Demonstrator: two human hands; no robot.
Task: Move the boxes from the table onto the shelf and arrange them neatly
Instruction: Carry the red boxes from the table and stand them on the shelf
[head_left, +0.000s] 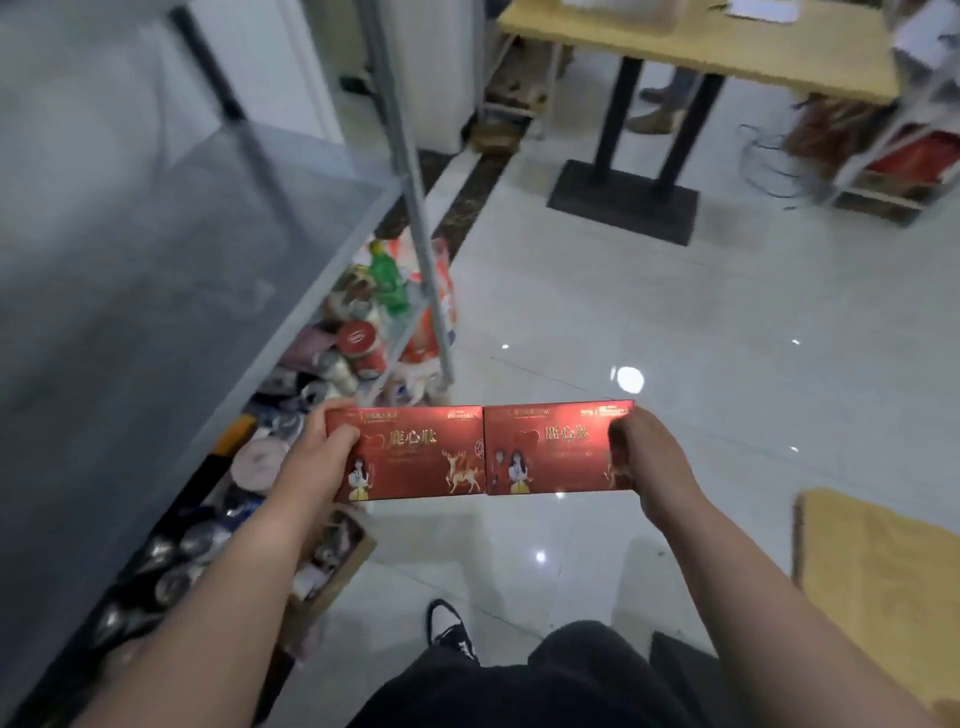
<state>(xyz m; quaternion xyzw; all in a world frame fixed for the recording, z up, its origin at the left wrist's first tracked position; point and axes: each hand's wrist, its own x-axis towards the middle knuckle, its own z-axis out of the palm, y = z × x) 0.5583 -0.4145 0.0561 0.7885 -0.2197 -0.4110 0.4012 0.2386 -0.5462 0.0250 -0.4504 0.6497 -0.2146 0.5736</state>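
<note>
Two flat red boxes with gold deer print are held side by side in the air above the floor, their inner edges touching. My left hand (327, 444) grips the outer end of the left box (415, 452), thumb on its top face. My right hand (641, 457) grips the outer end of the right box (550, 449) the same way. The grey metal shelf (171, 291) lies to my left, its upper board bare. A corner of the yellow table (878, 577) shows at the lower right.
Below the shelf board stand bottles, cans and jars (358, 332), with a cardboard box (332, 566) of small items on the floor. A second wooden table (696, 47) on black legs stands ahead. A white rack (904, 150) is at the far right. Glossy tile floor lies between.
</note>
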